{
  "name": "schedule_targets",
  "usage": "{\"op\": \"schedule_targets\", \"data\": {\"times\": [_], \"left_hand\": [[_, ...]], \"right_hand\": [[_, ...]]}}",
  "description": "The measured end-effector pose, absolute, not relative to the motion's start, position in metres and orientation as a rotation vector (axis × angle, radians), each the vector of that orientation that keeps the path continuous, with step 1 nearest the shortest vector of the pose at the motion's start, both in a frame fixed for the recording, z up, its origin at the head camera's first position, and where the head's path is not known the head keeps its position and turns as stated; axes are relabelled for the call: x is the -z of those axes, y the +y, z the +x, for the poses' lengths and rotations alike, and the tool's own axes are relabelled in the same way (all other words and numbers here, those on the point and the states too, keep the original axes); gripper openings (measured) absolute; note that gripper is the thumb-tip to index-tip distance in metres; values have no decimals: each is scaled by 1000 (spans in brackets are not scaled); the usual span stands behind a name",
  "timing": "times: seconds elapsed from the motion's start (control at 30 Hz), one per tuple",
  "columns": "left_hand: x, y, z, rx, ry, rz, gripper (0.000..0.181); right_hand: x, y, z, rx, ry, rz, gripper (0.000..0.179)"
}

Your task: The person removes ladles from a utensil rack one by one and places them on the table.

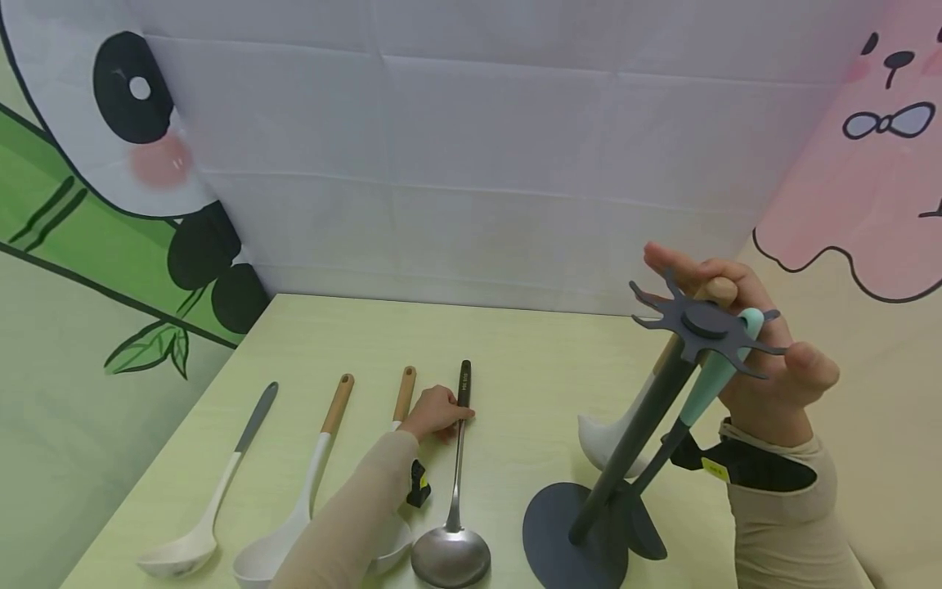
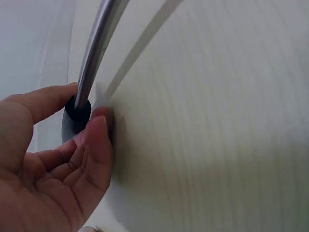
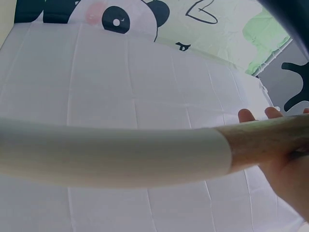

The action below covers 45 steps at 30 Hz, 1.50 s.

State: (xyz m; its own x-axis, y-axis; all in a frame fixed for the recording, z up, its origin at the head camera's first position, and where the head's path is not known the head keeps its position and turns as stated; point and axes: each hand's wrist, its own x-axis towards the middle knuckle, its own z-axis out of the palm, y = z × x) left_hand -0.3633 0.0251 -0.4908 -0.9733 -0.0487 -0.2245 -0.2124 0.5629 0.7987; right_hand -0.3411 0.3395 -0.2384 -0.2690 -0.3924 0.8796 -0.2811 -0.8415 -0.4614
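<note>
My left hand (image 1: 436,413) pinches a steel ladle (image 1: 451,556) at the lower end of its black handle, thumb on one side and fingers on the other. In the left wrist view, the ladle's metal shaft (image 2: 96,53) rises from between the fingertips. My right hand (image 1: 769,368) is behind the top of a dark grey utensil stand (image 1: 633,433), fingers stretched out and thumb apart. Against that palm lies the wooden handle (image 3: 260,142) of a white utensil (image 1: 605,438) hanging on the stand. A mint-handled utensil (image 1: 712,384) with a dark head hangs beside it.
Left of the steel ladle lie a grey-handled white ladle (image 1: 193,546), a wooden-handled white ladle (image 1: 290,523) and another wooden-handled utensil (image 1: 404,393), partly hidden by the left arm. A white sheet (image 1: 478,164) hangs behind the pale table (image 1: 530,352).
</note>
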Motion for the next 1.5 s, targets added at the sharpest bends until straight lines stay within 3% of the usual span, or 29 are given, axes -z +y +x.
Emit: {"op": "schedule_targets", "data": {"times": [0.5, 1.03, 1.5], "left_hand": [[485, 25, -359, -1254, 2650, -207, 26], [478, 25, -357, -1070, 2748, -165, 44], [463, 18, -356, -1059, 2815, -155, 41]], "right_hand": [[235, 336, -339, 2269, 800, -1943, 65], [242, 348, -337, 2372, 844, -1764, 68], [235, 343, -330, 2411, 849, -1814, 62]]}}
